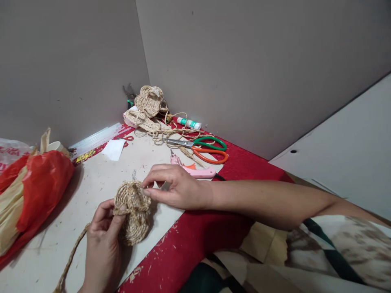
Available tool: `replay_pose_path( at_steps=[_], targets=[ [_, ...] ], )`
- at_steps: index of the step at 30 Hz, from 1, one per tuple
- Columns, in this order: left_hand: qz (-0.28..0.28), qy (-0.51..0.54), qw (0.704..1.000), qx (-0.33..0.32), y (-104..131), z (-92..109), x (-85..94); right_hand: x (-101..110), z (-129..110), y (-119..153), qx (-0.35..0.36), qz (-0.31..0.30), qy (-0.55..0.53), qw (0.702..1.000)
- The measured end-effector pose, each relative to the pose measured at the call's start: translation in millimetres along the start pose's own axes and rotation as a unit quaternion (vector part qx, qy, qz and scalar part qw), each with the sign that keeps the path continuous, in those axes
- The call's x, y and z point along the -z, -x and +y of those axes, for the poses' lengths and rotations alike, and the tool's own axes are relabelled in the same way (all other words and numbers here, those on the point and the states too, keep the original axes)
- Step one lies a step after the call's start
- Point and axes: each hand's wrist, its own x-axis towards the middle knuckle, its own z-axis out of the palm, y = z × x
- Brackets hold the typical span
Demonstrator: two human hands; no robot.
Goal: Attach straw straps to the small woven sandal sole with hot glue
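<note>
A small woven straw-rope piece (136,228), made of coiled, rounded lobes, is held just above the pale work board. My left hand (105,228) grips its left side, with the thumb over a short rope end and the fingers behind. At the upper right edge of the piece, my right hand (174,187) pinches with thumb and forefinger; whether a strand lies between these fingertips is too small to tell. A thick twisted straw rope (71,256) runs down past the left wrist toward the lower edge of the view.
Beyond my right hand lie a pink glue gun (201,173) and scissors (210,149) with green and orange handles. More woven straw pieces (149,101), loose rope and a glue stick (189,123) are in the corner. Clear glue sticks (96,138) and a red plastic bag (45,187) are leftward.
</note>
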Motion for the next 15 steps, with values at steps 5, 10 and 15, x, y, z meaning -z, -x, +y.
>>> replay_pose_path(
  at_steps=[5, 10, 15],
  targets=[
    [-0.004, 0.009, 1.0, 0.0, 0, -5, 4.3, 2, 2, 0, -0.02, 0.001, 0.022, 1.0],
    [0.022, 0.01, 1.0, 0.003, -5, -3, 4.4, 7, 6, -4, 0.0, 0.023, 0.064, 0.998],
    [0.09, 0.023, 0.996, -0.009, -15, 6, 3.3, 35, 2, -14, 0.013, 0.074, 0.125, 0.989]
  ],
)
